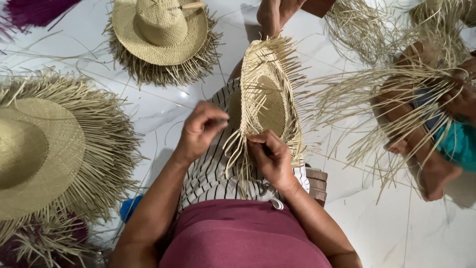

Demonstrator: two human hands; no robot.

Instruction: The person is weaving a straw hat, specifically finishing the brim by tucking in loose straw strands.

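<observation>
Observed from beside the worker: an unfinished straw hat (pixel 265 94) stands on edge over the lap, above a striped cloth (pixel 208 173), its loose strands fanning toward twelve and six o'clock. The left hand (pixel 201 130) is pinched shut on a few strands at the brim's nine o'clock side. The right hand (pixel 271 158), at the brim's six o'clock edge, is closed, thumb pressing strands against the fingers. Two finished-looking hats lie on the white floor (pixel 377 218): a large hat (pixel 39 154) at nine o'clock and a smaller hat (pixel 159 34) at eleven. Another person's hands (pixel 461 84) work straw at three o'clock (kept separate from this record). In my judgement, even tension and short grips close to the woven edge would keep the plaiting tight.
</observation>
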